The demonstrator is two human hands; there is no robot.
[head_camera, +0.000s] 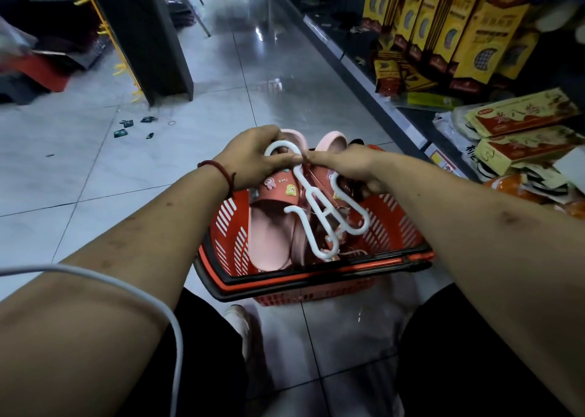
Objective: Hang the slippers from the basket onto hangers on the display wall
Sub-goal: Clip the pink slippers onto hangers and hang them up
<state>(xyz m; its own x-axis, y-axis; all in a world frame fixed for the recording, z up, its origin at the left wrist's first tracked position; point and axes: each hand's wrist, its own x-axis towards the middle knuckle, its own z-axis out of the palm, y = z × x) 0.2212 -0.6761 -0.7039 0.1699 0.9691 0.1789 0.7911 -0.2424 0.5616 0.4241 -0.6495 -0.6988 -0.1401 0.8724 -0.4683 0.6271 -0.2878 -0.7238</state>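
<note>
- Tiled floor: aisle running fwd btwn R-side shelving, w/ yellow/red boxes stacking up on it, and a dark display panel carrying yellow hooks, standing well apart to the L.
- Red basket: sitting on the floor just ahead of the person's knees, w/ pink slippers lying inside.
- Coral slipper pair w/ cartoon charms: being held above the basket, straps facing the camera.
- White hanger: lying across the pair, hook end uppermost, twin prongs hanging over the basket. Prongs prob. not yet sitting in the straps.
- Left hand: fingers curling round the hook end + slipper toe.
- Right hand: thumb & fingers pinching the hanger neck. Exact contact is hiding behind the fingers.
- Step: mounting the pair on the hanger. Next move is calling for threading each prong thru a strap, then rising and carrying to the hooks.
- Small packets: lying on the floor along that route, and the basket is blocking the feet.
</note>
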